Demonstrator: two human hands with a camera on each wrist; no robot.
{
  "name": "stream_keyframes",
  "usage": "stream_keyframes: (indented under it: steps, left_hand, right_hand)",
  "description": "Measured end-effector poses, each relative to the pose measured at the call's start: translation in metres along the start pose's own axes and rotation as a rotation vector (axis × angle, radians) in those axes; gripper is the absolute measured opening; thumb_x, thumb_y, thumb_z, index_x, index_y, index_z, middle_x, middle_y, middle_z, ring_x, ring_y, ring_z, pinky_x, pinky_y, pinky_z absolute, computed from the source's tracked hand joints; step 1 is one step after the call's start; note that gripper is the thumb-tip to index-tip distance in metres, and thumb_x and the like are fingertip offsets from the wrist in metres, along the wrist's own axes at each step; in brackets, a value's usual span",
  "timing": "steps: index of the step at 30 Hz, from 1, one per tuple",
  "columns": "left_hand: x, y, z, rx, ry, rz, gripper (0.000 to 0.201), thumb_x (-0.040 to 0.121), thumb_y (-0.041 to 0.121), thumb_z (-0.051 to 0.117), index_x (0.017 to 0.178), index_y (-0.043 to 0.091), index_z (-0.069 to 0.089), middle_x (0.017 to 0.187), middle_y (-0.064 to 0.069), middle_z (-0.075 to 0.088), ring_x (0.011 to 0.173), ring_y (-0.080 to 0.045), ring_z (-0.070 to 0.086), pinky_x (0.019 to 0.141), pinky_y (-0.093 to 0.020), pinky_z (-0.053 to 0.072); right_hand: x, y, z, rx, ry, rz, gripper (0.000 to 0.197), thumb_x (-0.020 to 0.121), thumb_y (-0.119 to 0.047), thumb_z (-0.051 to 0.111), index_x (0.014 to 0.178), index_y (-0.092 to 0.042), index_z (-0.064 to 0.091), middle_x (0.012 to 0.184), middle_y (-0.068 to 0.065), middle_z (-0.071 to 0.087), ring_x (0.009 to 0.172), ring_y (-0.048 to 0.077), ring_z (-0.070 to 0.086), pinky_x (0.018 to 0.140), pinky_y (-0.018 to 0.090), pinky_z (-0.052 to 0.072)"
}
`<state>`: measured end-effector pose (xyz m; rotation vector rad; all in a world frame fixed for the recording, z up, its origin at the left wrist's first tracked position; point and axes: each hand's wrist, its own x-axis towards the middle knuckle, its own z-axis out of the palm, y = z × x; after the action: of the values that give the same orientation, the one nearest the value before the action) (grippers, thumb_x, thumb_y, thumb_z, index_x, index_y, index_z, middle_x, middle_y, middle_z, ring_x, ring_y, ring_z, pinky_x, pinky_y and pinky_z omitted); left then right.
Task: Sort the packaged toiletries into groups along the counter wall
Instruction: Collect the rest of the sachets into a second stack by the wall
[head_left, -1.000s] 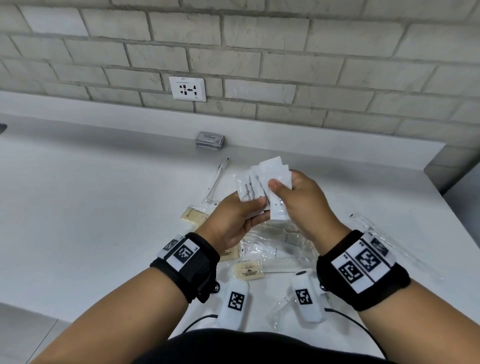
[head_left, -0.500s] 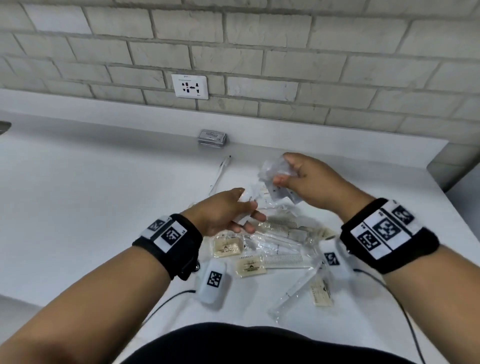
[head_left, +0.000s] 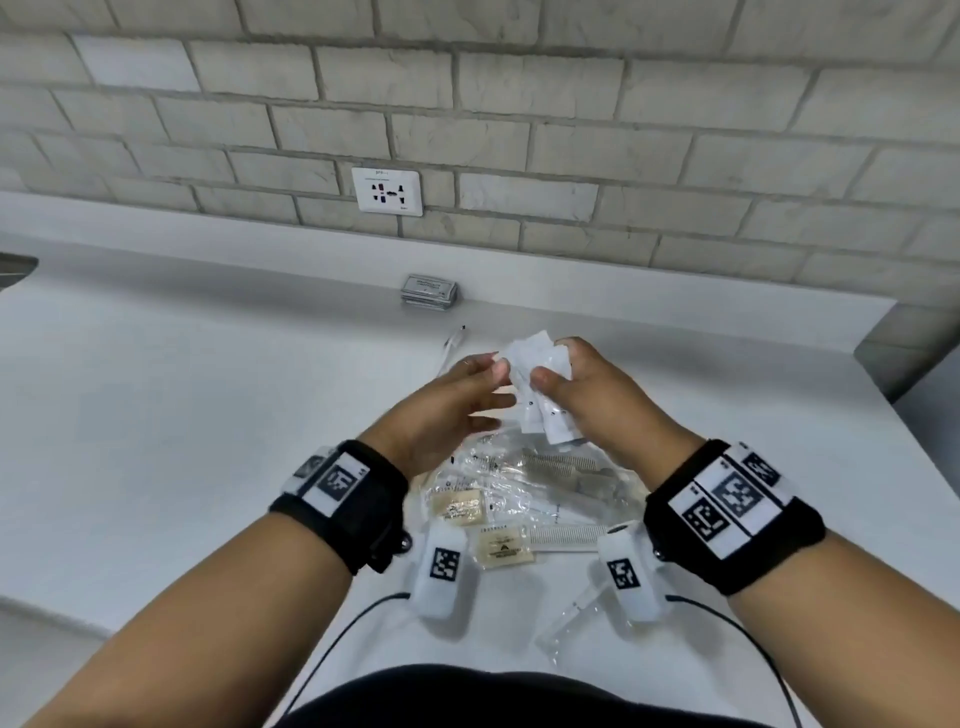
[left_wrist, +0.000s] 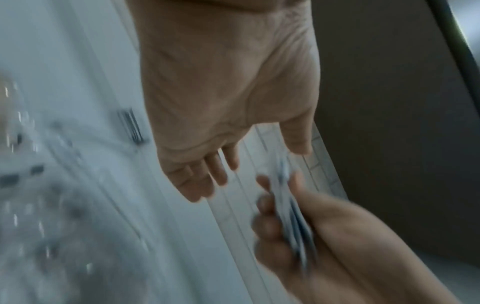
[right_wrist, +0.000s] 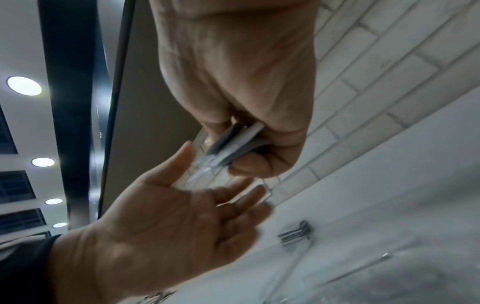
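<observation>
The right hand (head_left: 597, 395) pinches a fanned bunch of white sachets (head_left: 540, 395) above the bench (head_left: 156, 415), long axes running toward the wall; the left hand (head_left: 441, 410), fingers spread, holds nothing beside them.

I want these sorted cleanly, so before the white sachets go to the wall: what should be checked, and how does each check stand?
1. Right hand grips the fan of flat white sachets: ok.
2. Left hand free, fingers open beside them: ok.
3. Bare grey counter along the wall to the right of the stack of small grey packets: ok.
4. Sachets squared into a neat stack: not ok.
5. All sachets the same kind: cannot tell.
</observation>
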<state>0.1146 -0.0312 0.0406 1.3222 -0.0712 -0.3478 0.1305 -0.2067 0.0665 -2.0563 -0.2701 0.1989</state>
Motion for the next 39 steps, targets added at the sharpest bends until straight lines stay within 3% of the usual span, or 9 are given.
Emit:
stream_keyframes:
  steps: [6, 9, 13, 16, 19, 22, 28, 33, 39]
  left_hand:
    - [0.015, -0.011, 0.061, -0.494, -0.009, -0.064, 0.025, 0.098, 0.028, 0.043, 0.108, 0.011, 0.059, 0.102, -0.01, 0.064, 0.101, -0.026, 0.06, 0.093, -0.038, 0.046]
    - [0.017, -0.011, 0.068, -0.562, -0.033, -0.047, 0.035, 0.101, 0.033, 0.038, 0.116, 0.008, 0.058, 0.11, -0.013, 0.065, 0.104, -0.027, 0.061, 0.09, -0.038, 0.052]
    - [0.02, -0.019, 0.073, -0.535, 0.068, -0.062, 0.042, 0.101, 0.032, 0.042, 0.129, 0.003, 0.055, 0.127, -0.018, 0.061, 0.115, -0.029, 0.06, 0.102, -0.043, 0.045]
    - [0.023, -0.014, 0.062, -0.427, 0.164, -0.093, 0.021, 0.098, 0.015, 0.046, 0.102, 0.002, 0.061, 0.084, -0.014, 0.066, 0.072, -0.02, 0.064, 0.061, -0.027, 0.053]
    - [0.019, -0.001, 0.048, -0.317, 0.118, -0.21, 0.017, 0.094, 0.005, 0.044, 0.08, 0.007, 0.054, 0.059, -0.005, 0.048, 0.042, -0.011, 0.049, 0.039, -0.017, 0.042]
    - [0.01, 0.007, 0.042, -0.226, -0.008, -0.284, 0.018, 0.089, 0.002, 0.047, 0.074, 0.004, 0.057, 0.059, -0.009, 0.051, 0.046, -0.015, 0.055, 0.044, -0.023, 0.049]
    - [0.0, 0.007, 0.042, -0.235, -0.14, -0.279, 0.01, 0.08, 0.009, 0.055, 0.084, 0.004, 0.062, 0.073, -0.008, 0.063, 0.065, -0.021, 0.059, 0.074, -0.032, 0.051]
    - [0.0, 0.009, 0.049, -0.083, -0.08, -0.216, 0.016, 0.088, -0.006, 0.048, 0.084, 0.001, 0.061, 0.067, -0.007, 0.061, 0.058, -0.015, 0.062, 0.048, -0.024, 0.052]
    - [-0.001, 0.008, 0.049, -0.172, -0.056, -0.215, 0.019, 0.09, -0.002, 0.046, 0.085, 0.007, 0.061, 0.069, -0.005, 0.063, 0.06, -0.015, 0.063, 0.05, -0.023, 0.049]
  right_hand:
    - [0.001, -0.006, 0.04, -0.026, 0.399, -0.037, 0.022, 0.094, -0.025, 0.04, 0.088, -0.016, 0.059, 0.094, 0.006, 0.06, 0.089, 0.025, 0.058, 0.071, 0.029, 0.045]
    - [-0.001, -0.004, 0.041, -0.017, 0.578, 0.018, 0.029, 0.099, -0.036, 0.04, 0.117, -0.025, 0.06, 0.122, 0.002, 0.052, 0.118, 0.023, 0.047, 0.104, 0.041, 0.036]
    - [0.001, 0.004, 0.039, 0.085, 0.489, 0.013, 0.047, 0.101, -0.027, 0.035, 0.148, -0.032, 0.031, 0.156, -0.008, 0.026, 0.144, 0.013, 0.019, 0.12, 0.042, 0.012]
    - [-0.007, 0.006, 0.027, 0.438, 0.184, -0.146, 0.057, 0.102, -0.027, 0.041, 0.151, -0.036, 0.016, 0.159, -0.012, 0.018, 0.145, 0.004, 0.017, 0.112, 0.022, 0.024]
    - [-0.014, 0.001, -0.007, -0.013, -0.214, -0.261, 0.109, 0.078, -0.037, 0.075, 0.147, -0.048, -0.008, 0.156, -0.024, -0.001, 0.141, -0.005, 0.004, 0.102, 0.009, 0.021]
    - [-0.018, -0.009, -0.019, -0.503, -0.358, -0.3, 0.145, 0.053, -0.046, 0.089, 0.136, -0.056, -0.029, 0.157, -0.021, -0.013, 0.146, 0.003, -0.009, 0.115, 0.03, 0.019]
    - [-0.014, -0.006, -0.021, -0.416, -0.226, -0.353, 0.127, 0.065, -0.019, 0.082, 0.145, -0.051, -0.011, 0.139, -0.002, 0.028, 0.118, 0.015, 0.048, 0.074, 0.023, 0.055]
    - [-0.015, -0.005, -0.019, -0.413, -0.341, -0.3, 0.138, 0.056, -0.033, 0.091, 0.141, -0.057, -0.015, 0.139, -0.008, 0.025, 0.122, 0.01, 0.036, 0.09, 0.028, 0.052]
    - [-0.013, -0.006, -0.018, -0.345, -0.288, -0.33, 0.126, 0.064, -0.023, 0.086, 0.147, -0.05, -0.006, 0.149, -0.005, 0.027, 0.135, 0.006, 0.032, 0.098, 0.025, 0.046]
